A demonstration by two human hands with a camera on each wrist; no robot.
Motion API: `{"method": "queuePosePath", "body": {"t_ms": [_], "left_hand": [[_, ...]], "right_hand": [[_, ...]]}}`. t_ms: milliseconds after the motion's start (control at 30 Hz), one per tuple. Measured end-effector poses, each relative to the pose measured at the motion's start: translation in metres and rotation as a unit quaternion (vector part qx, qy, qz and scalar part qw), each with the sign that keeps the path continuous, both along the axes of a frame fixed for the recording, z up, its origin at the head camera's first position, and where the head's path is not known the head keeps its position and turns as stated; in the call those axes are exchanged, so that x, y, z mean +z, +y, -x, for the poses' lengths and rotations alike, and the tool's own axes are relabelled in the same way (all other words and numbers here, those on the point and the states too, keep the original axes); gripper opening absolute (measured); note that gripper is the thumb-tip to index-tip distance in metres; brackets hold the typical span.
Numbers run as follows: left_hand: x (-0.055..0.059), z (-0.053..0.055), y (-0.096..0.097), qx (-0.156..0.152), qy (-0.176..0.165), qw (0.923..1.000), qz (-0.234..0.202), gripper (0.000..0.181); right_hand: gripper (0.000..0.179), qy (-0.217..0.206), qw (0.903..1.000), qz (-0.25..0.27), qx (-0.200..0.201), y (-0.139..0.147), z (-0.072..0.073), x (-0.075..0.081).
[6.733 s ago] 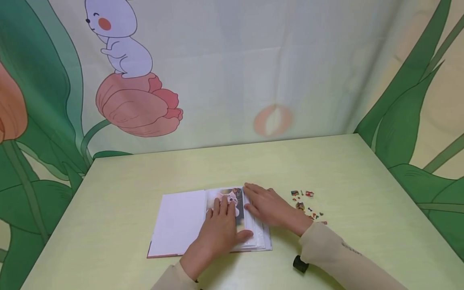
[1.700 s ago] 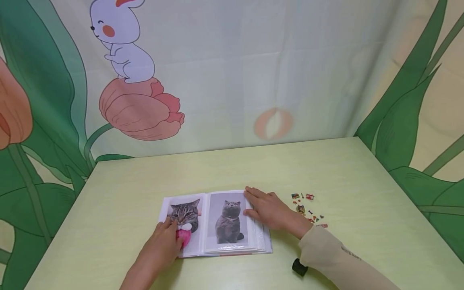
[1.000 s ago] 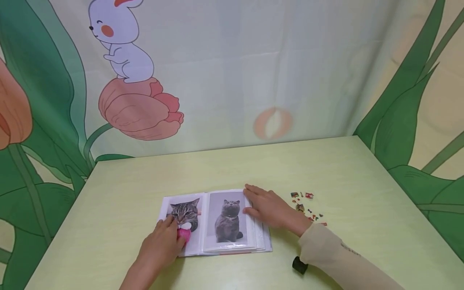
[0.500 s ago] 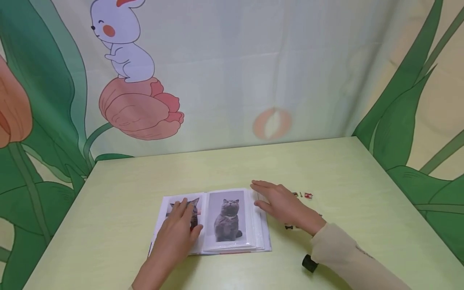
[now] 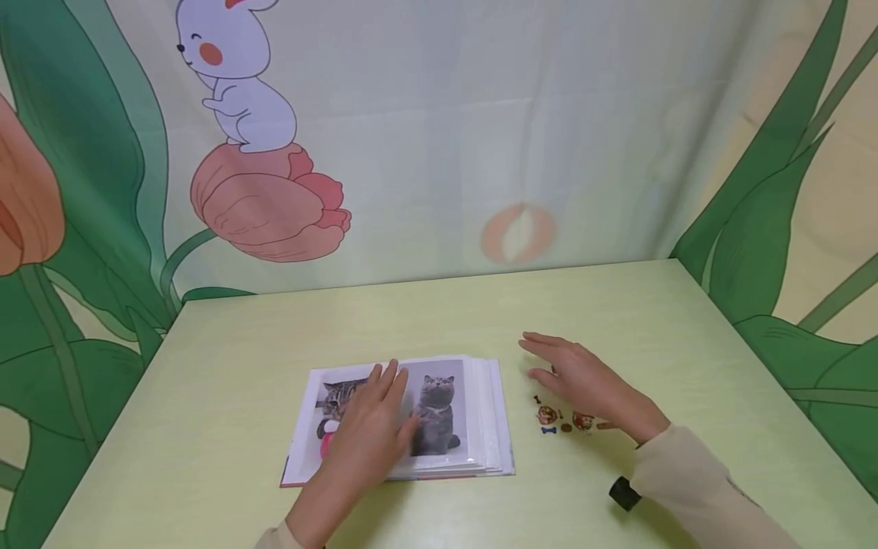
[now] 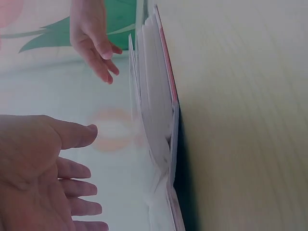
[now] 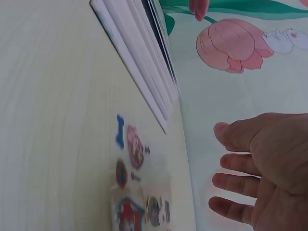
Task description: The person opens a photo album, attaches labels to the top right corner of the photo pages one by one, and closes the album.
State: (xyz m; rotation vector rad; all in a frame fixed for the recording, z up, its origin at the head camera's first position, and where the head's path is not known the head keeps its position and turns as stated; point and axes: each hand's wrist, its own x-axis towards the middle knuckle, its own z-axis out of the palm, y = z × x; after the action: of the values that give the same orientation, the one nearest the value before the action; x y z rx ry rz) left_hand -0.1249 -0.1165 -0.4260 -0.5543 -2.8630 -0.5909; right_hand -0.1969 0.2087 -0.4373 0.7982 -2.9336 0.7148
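An open photo album [image 5: 490, 427] lies on the table, showing a photo of a tabby cat [image 5: 341, 395] on the left page and one of a grey cat [image 5: 434, 419] on the right. Over its middle hovers my left hand [image 5: 366, 427], fingers extended, covering part of both photos. The left wrist view shows a gap between that hand's fingers [image 6: 82, 190] and the album. To the album's right, my right hand [image 5: 586, 381] is held in the air above a clear sheet of small stickers [image 5: 546, 415], with nothing in it. It hides part of the sheet.
The pale green table [image 5: 240, 335] runs back to a hanging cloth [image 5: 425, 152] printed with a rabbit and flowers. A small black cylinder [image 5: 624, 494] is at my right cuff.
A page was turned since the oldest frame, when the left side was blank white. My left hand lifted and moved right. My right hand left the page edge and moved right over the stickers.
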Motion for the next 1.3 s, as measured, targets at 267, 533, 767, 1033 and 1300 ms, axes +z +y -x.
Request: {"method": "queuePosePath", "body": {"t_ms": [267,533,767,1033,1300], "left_hand": [[0.003,0.004,0.026,-0.025,-0.028,0.9993,-0.004,0.065],[0.006,0.012,0.06,-0.069,-0.012,0.9975,0.003,0.065],[0.002,0.013,0.092,-0.094,-0.043,0.9933,0.051,0.065],[-0.001,0.017,0.118,-0.114,-0.031,0.9851,0.125,0.063],[-0.004,0.021,0.142,-0.127,-0.033,0.9807,0.145,0.058]], "right_hand": [[0.051,-0.019,0.9995,0.01,-0.024,0.027,-0.002,-0.002],[0.049,-0.021,0.9989,0.003,-0.041,0.051,-0.004,-0.009],[0.041,0.007,0.9986,-0.028,-0.044,0.06,-0.005,-0.017],[0.035,0.02,0.9974,-0.038,-0.058,0.067,-0.005,-0.027],[0.031,0.061,0.9963,-0.045,-0.042,0.067,0.0,-0.033]]}}
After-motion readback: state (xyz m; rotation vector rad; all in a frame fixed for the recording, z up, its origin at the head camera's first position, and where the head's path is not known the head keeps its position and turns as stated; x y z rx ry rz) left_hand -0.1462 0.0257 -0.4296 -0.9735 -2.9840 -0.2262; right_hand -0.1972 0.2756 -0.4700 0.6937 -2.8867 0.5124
